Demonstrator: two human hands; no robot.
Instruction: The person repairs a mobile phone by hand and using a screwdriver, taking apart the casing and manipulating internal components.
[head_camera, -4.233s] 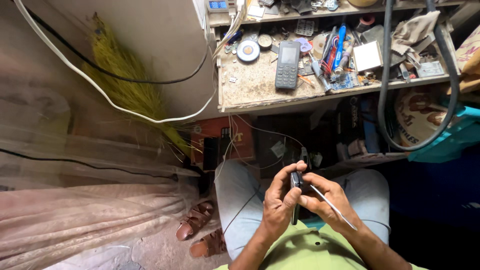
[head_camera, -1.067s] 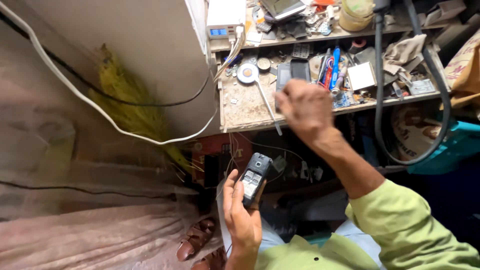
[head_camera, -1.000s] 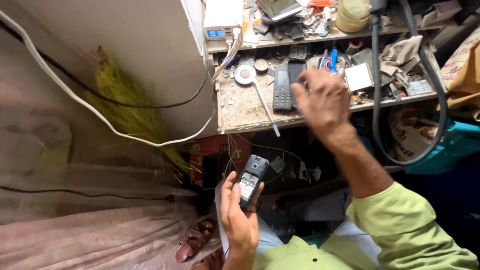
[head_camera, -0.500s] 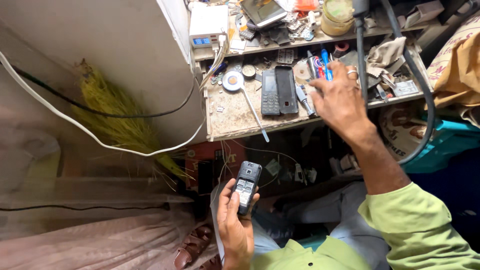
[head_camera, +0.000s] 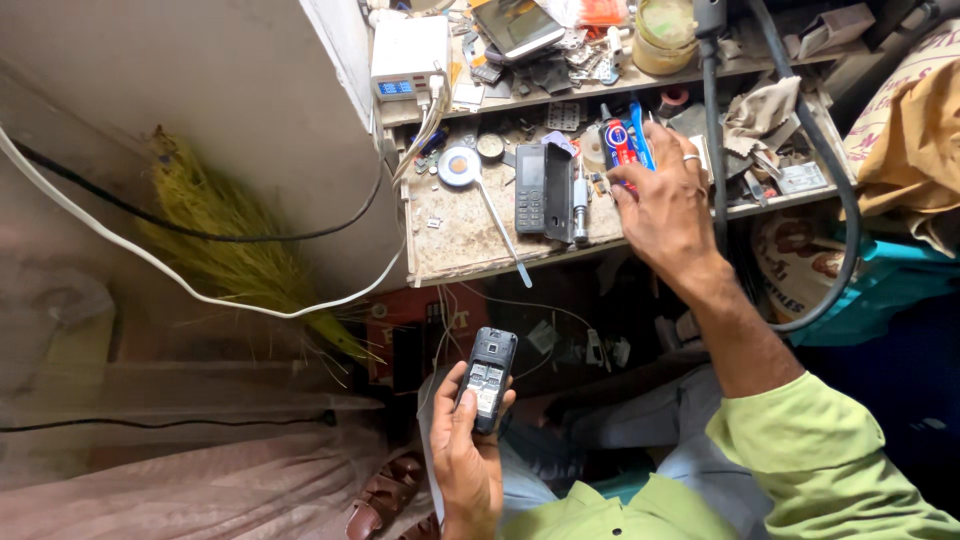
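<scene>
My left hand (head_camera: 466, 455) holds a small black phone (head_camera: 487, 374) with its back cover off, over my lap. My right hand (head_camera: 668, 195) reaches out to the cluttered workbench (head_camera: 450, 235), fingers bent down among small parts beside a red and blue packet (head_camera: 625, 140). Whether it grips anything there is hidden. Just left of it lie a black keypad phone (head_camera: 530, 188), a dark back cover (head_camera: 557, 192) and a small screwdriver (head_camera: 580, 205). A thin metal tool (head_camera: 500, 235) lies slanted on the bench.
A white charger box with a blue display (head_camera: 408, 60) stands on the upper shelf, with another phone (head_camera: 517, 25) and a jar (head_camera: 665, 35). White and black cables cross the wall at left near a broom (head_camera: 235, 250). A thick black cable (head_camera: 840, 220) loops at right.
My right hand left the phone, laid the thin tool on the bench and moved right across the bench to the small parts. My left hand keeps the opened phone.
</scene>
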